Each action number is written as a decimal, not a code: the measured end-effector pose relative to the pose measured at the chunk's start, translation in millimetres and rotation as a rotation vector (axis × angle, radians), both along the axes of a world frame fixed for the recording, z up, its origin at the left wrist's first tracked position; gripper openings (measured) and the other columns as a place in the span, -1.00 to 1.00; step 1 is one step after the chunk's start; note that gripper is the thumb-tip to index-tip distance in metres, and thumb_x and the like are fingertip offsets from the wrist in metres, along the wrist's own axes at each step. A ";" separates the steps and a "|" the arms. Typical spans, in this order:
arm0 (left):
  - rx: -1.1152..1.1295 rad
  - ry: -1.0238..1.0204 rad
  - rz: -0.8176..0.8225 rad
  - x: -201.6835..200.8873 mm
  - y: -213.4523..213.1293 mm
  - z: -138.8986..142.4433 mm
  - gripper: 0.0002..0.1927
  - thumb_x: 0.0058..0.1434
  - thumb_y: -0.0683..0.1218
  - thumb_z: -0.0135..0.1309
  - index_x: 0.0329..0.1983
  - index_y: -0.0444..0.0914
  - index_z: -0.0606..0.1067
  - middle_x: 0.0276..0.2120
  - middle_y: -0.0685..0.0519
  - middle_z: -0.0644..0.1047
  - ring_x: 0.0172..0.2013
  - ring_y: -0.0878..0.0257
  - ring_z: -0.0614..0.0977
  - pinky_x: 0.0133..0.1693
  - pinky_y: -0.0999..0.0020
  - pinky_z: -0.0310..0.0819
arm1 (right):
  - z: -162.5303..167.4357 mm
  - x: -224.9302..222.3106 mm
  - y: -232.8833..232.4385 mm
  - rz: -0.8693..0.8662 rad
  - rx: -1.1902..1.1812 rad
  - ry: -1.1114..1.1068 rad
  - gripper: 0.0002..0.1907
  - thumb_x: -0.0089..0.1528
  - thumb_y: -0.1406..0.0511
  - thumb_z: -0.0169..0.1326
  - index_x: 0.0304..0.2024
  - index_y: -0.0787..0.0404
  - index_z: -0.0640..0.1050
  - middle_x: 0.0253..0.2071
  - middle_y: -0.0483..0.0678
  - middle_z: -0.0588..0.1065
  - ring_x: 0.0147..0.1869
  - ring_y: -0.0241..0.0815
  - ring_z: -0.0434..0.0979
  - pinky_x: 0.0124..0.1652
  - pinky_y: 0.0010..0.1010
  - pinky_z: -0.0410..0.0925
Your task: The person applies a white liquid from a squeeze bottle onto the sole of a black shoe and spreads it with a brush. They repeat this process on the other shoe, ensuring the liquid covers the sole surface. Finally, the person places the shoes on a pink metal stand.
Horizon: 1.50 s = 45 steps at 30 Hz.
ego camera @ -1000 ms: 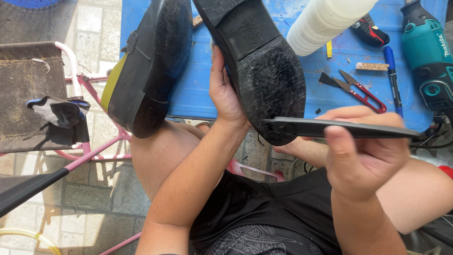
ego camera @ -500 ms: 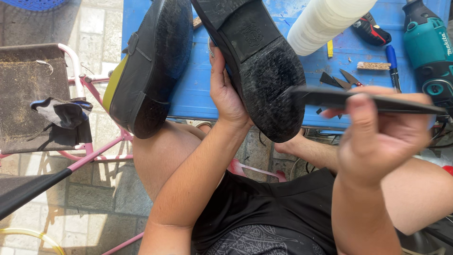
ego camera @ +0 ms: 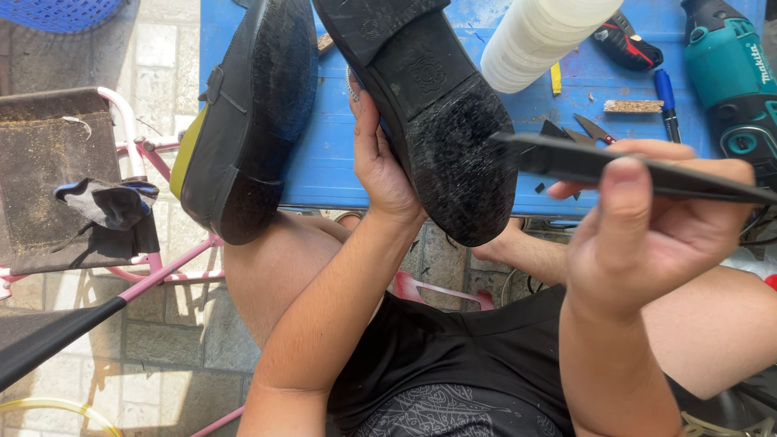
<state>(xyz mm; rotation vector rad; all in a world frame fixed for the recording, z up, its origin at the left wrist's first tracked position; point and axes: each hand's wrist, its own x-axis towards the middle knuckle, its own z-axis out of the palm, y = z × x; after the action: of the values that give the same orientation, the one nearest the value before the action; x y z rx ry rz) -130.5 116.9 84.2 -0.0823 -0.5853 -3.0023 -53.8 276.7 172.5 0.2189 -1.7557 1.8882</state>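
Right hand point(ego camera: 647, 235) nearer, file point(ego camera: 615, 168) touching heel point(ego camera: 465, 162)

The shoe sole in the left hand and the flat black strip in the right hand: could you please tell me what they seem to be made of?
The shoe sole looks like black rubber, matte: moulded tread, and a scuffed, roughened heel patch. The flat black strip, pinched in the right hand, seems thin rubber or plastic sheet, smooth with a dull sheen; which one is unclear. The left hand supports the shoe.

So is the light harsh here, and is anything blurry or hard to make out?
Head view: strong sun, with sharp shadows on the paved ground; the right hand and its flat black strip loom large and slightly soft near the lens; the black shoe sole held by the left hand shows dull glare.
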 end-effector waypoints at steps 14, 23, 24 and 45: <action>-0.034 0.022 -0.015 2.9 -3.1 4.6 -0.56 0.64 0.11 -0.24 0.45 -0.15 0.15 0.19 -0.08 0.43 0.17 0.12 0.57 0.23 0.13 0.53 | -13.7 -12.7 15.3 0.125 -0.050 -0.077 -0.78 0.58 0.40 0.17 -0.03 0.31 0.37 -0.18 0.13 0.56 -0.33 -0.13 0.59 -0.35 -0.32 0.54; -0.045 -0.012 -0.028 3.8 -1.8 6.7 -0.49 0.60 0.10 -0.27 0.54 -0.10 0.06 0.24 -0.09 0.40 0.21 0.09 0.53 0.31 0.07 0.49 | 2.4 -13.3 4.8 0.135 0.052 -0.063 -0.76 0.60 0.41 0.15 -0.02 0.30 0.32 -0.14 0.13 0.52 -0.29 -0.12 0.58 -0.28 -0.29 0.58; -0.042 -0.012 -0.029 3.8 -1.9 6.0 -0.50 0.61 0.10 -0.27 0.53 -0.11 0.06 0.24 -0.10 0.40 0.21 0.09 0.53 0.30 0.08 0.48 | 2.4 -15.2 6.0 0.112 0.060 -0.064 -0.77 0.61 0.42 0.15 0.00 0.33 0.33 -0.14 0.14 0.50 -0.28 -0.10 0.57 -0.27 -0.27 0.57; 0.315 -0.024 -0.398 4.0 -9.4 -8.7 -0.41 0.62 0.23 -0.23 0.20 -0.38 0.46 0.04 -0.18 0.58 0.05 0.06 0.66 0.15 0.13 0.62 | -6.8 -0.8 26.6 0.030 -0.045 -0.046 -0.80 0.55 0.40 0.18 0.01 0.36 0.40 -0.20 0.19 0.50 -0.30 -0.06 0.58 -0.27 -0.26 0.55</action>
<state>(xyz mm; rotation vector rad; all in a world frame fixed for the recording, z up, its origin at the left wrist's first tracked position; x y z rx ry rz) -126.5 107.5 75.5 -0.1590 -0.0952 -3.4410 -54.6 303.4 165.7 0.1868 -1.7469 1.9666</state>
